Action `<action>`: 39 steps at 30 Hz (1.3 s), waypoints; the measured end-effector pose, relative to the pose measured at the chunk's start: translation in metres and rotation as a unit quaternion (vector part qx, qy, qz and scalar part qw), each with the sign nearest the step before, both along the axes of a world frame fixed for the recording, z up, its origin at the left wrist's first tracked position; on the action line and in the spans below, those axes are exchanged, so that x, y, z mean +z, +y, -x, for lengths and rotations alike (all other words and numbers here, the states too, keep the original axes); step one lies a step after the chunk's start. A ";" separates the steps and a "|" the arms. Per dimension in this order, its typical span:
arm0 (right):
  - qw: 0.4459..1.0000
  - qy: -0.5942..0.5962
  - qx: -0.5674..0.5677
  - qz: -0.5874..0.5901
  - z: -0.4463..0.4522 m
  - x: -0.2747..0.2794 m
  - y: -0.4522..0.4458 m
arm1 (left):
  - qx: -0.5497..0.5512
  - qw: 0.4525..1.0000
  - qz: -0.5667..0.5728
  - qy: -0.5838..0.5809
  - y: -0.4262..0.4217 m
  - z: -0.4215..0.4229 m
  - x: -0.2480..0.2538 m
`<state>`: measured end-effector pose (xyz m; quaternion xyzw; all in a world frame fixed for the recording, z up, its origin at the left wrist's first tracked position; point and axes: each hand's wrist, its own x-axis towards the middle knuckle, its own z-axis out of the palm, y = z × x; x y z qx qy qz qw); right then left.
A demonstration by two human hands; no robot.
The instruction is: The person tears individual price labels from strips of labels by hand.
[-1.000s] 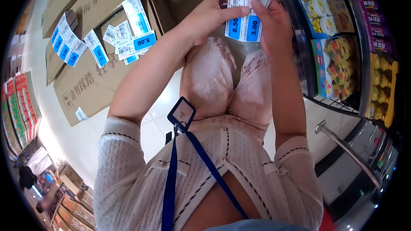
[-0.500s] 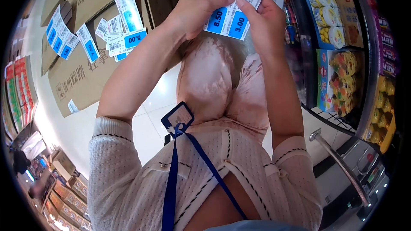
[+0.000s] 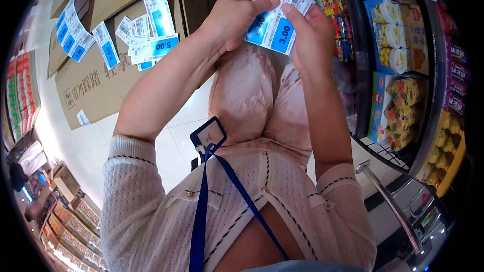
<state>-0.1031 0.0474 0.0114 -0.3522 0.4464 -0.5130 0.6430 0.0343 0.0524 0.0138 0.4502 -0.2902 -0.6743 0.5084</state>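
Both hands grip a pair of joined price labels (image 3: 275, 19), white with blue price boxes; one box reads 3.00, and glare covers part of the other. My left hand (image 3: 234, 17) pinches the left edge, thumb on the front. From the right, my right hand (image 3: 312, 32) holds the other edge, its thumb also on the front, close to the left thumb. More price labels (image 3: 154, 47) lie on a cardboard box (image 3: 96, 90) to the left, including one reading 5.00 and a strip of joined labels (image 3: 73, 32).
Shelves to the right hold yellow-lidded cups (image 3: 393, 35), bagged round candies (image 3: 403, 105) and gold-wrapped items (image 3: 443, 151). A metal rail (image 3: 390, 206) stands at lower right. Stacked cartons (image 3: 70, 226) are at lower left. A lanyard badge (image 3: 209, 133) hangs over my lap.
The view has shifted slightly. The labels are tilted a little, so glare now falls on the left price box, which read 8.50 before. Both hands keep their hold.
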 end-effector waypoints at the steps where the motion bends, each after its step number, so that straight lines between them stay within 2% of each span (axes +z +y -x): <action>1: 1.000 0.001 -0.002 -0.003 -0.001 0.001 0.000 | -0.011 1.000 -0.001 0.000 -0.001 -0.003 -0.002; 8: 1.000 -0.024 0.015 0.013 0.000 -0.002 -0.002 | -0.021 0.999 -0.032 0.032 -0.001 -0.004 0.004; 10: 0.999 -0.025 0.027 0.021 0.001 -0.002 -0.004 | -0.010 1.000 -0.008 0.023 -0.001 -0.004 -0.001; 16: 0.997 0.051 -0.002 0.055 -0.007 0.000 -0.003 | 0.036 0.999 0.008 0.030 -0.001 0.000 0.003; 25: 0.999 -0.004 -0.013 0.046 -0.002 -0.002 -0.002 | 0.008 0.999 -0.023 0.024 -0.004 0.002 0.002; 32: 0.998 -0.005 -0.023 0.053 0.004 -0.004 0.000 | -0.003 1.000 -0.021 0.004 -0.006 0.005 -0.002; 34: 0.998 -0.002 -0.021 0.051 0.005 -0.003 0.001 | -0.012 0.999 -0.016 0.031 -0.006 0.005 -0.002; 37: 0.999 -0.024 0.017 0.042 0.009 0.003 -0.001 | -0.013 0.999 -0.017 0.023 -0.004 0.008 0.002; 39: 0.998 0.039 0.004 0.057 0.010 0.002 0.000 | -0.006 1.000 -0.009 0.009 -0.004 0.009 0.002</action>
